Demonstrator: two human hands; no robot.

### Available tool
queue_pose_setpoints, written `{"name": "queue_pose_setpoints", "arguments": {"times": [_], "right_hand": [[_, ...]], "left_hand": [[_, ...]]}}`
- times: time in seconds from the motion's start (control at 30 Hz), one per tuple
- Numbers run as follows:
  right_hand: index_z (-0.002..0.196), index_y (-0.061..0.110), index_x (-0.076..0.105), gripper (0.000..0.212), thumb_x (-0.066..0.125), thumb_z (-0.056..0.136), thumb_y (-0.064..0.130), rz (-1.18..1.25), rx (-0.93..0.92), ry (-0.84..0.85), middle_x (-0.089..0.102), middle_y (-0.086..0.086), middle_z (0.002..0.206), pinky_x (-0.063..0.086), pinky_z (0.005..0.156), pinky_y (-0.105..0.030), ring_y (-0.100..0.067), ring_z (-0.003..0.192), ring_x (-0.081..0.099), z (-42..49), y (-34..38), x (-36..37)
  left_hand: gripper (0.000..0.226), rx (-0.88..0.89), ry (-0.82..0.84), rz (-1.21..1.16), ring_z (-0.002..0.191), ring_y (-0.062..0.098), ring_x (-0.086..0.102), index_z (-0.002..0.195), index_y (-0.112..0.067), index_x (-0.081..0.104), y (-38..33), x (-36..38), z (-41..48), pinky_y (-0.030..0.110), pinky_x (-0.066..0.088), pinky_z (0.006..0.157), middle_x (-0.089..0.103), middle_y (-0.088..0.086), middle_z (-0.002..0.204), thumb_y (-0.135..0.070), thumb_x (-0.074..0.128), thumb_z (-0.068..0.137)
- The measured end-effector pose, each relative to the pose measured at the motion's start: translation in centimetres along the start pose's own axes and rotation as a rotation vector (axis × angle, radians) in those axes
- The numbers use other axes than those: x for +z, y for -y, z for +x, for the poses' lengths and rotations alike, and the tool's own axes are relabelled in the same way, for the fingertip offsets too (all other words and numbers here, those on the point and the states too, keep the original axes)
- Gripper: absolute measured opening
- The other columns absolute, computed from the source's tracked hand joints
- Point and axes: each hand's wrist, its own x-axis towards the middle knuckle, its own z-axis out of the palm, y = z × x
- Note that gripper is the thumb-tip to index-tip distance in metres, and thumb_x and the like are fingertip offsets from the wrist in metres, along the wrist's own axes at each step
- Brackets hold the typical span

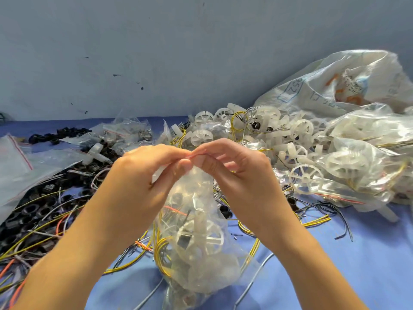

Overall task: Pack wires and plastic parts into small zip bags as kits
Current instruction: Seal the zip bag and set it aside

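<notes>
– at the mouth of the small clear plastic zip bag [196, 242], what are the hands doing?
– both pinch it. the left hand [143, 173] and the right hand [237, 171] meet there, fingers curled, thumbs and fingertips pressed on the top strip. the bag hangs down from them towards the blue cloth [335, 265]. whether its bottom rests on the cloth, i cannot tell.
– and inside the bag?
– a white spoked plastic wheel [201, 238], a small black part beside it, and a bundle of thin yellow wires [159, 249] along the bag's left side.
– left of the bag?
– a spread of black plastic rings [29, 218] tangled with loose wires. beyond those lie flat empty zip bags with red strips [15, 166].
– and to its right?
– just behind the bag and to its right, a heap of white plastic wheels [279, 135]. further right, big crumpled clear sacks [357, 153] with more wheels in them. a few loose yellow wires [317, 221] lie on the cloth near the bag's right side.
</notes>
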Motion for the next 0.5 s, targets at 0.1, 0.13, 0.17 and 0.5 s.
{"name": "queue_pose_setpoints", "arguments": {"times": [0.1, 0.13, 0.17, 0.5], "right_hand": [[0.088, 0.022, 0.073, 0.006, 0.070, 0.090, 0.018, 0.028, 0.031, -0.007, 0.071, 0.014, 0.082, 0.050, 0.069, -0.024, -0.010, 0.078, 0.065, -0.1, 0.1, 0.0], [0.088, 0.023, 0.073, 0.006, 0.070, 0.090, 0.019, 0.026, 0.040, -0.023, 0.070, 0.016, 0.079, 0.047, 0.066, -0.021, -0.008, 0.073, 0.063, -0.1, 0.1, -0.1], [0.087, 0.023, 0.073, 0.006, 0.070, 0.090, 0.019, 0.029, 0.051, -0.048, 0.067, 0.018, 0.074, 0.043, 0.062, -0.017, -0.005, 0.068, 0.059, 0.0, 0.0, -0.2], [0.082, 0.027, 0.073, 0.009, 0.070, 0.090, 0.024, 0.120, 0.161, -0.287, 0.067, 0.013, 0.069, 0.046, 0.062, -0.015, -0.001, 0.062, 0.052, 0.1, 0.6, -3.0]], "left_hand": [[0.023, 0.044, 0.017, 0.044, 0.081, -0.003, 0.058, 0.097, -0.018, 0.073, 0.3, 0.1, 0.0, 0.005, 0.038, 0.075, 0.067, -0.018, 0.086, -0.030, 0.055, 0.091], [0.022, 0.040, 0.021, 0.051, 0.081, -0.006, 0.058, 0.097, -0.018, 0.073, 0.6, 0.0, -0.1, 0.003, 0.037, 0.074, 0.066, -0.020, 0.085, -0.030, 0.056, 0.091], [0.021, 0.033, 0.023, 0.063, 0.080, -0.008, 0.057, 0.096, -0.019, 0.072, 1.0, 0.0, -0.1, 0.002, 0.037, 0.072, 0.066, -0.022, 0.083, -0.031, 0.056, 0.092], [0.012, -0.044, -0.084, 0.211, 0.077, -0.013, 0.058, 0.096, -0.041, 0.063, 6.2, -2.6, -1.7, 0.000, 0.036, 0.063, 0.064, -0.031, 0.091, -0.048, 0.053, 0.095]]}}
